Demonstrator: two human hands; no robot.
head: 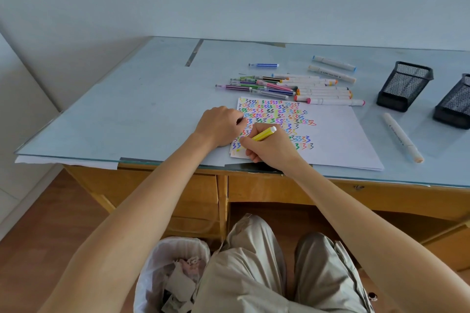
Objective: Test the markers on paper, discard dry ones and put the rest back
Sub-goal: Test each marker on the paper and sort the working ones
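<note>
A white-lined waste bin [173,272] is kept by the knees, likely for dry ones. The yellow marker [263,134] is pinched in the right hand [269,147], tip on the scribbled white paper [330,134], steadied by the curled left hand [220,126]; whether it holds anything cannot be told.

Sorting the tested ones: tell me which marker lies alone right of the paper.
The white marker with the peach tip, lying diagonally beside the paper; the others are piled above it.

Looks like a plain home study or office: glass-topped wooden desk [132,119] with drawers, 2 mesh pen holders [404,85], lined wastebasket [162,262] underneath.
</note>
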